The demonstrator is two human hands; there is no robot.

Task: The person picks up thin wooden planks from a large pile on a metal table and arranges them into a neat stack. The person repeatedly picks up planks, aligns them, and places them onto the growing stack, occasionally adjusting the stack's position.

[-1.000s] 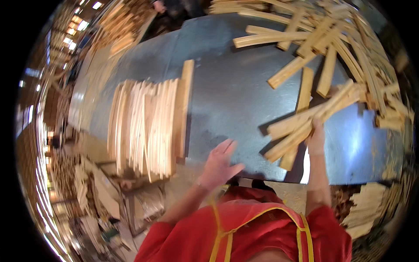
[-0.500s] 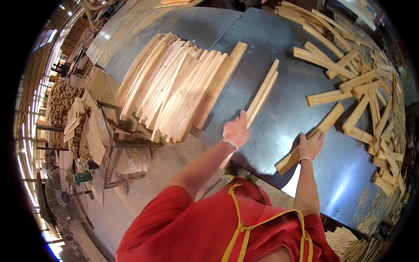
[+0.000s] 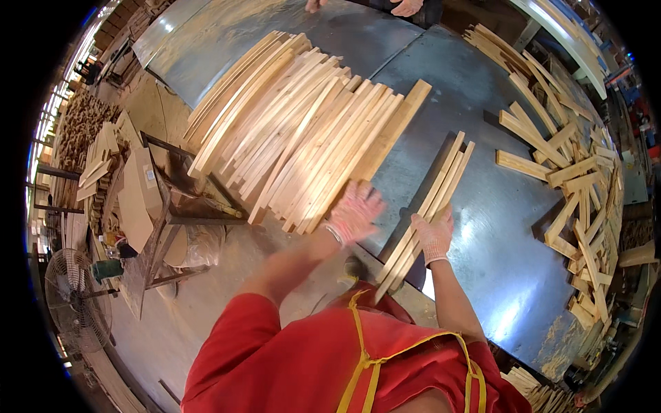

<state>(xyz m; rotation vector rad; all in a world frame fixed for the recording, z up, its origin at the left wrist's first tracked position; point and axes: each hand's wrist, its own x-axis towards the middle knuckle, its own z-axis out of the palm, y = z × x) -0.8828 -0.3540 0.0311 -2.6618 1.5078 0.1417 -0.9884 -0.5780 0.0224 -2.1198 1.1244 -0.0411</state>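
Observation:
My left hand (image 3: 357,212), in a pale knitted glove, is open with its fingers spread, slightly smeared by motion. It is at the near end of a wide wooden board (image 3: 396,131) that edges a row of wooden strips (image 3: 303,124) lying side by side. My right hand (image 3: 434,234), gloved too, is closed round the near part of a few narrow wooden strips (image 3: 441,186). These lie lengthwise together, their near ends sticking out past the table edge. The thumb is on top of them; the other fingers are partly hidden.
A dark metal table (image 3: 475,227) carries the wood. Loose wooden pieces (image 3: 578,186) lie heaped along its right side. Across the table, another person's hands (image 3: 406,7) show. On the left stand a metal-framed stand (image 3: 165,213) and a floor fan (image 3: 76,296).
My left hand has let go of the narrow strips and moved left to the row. My right hand has brought its wooden piece left against those strips. Another person's hands have come into view.

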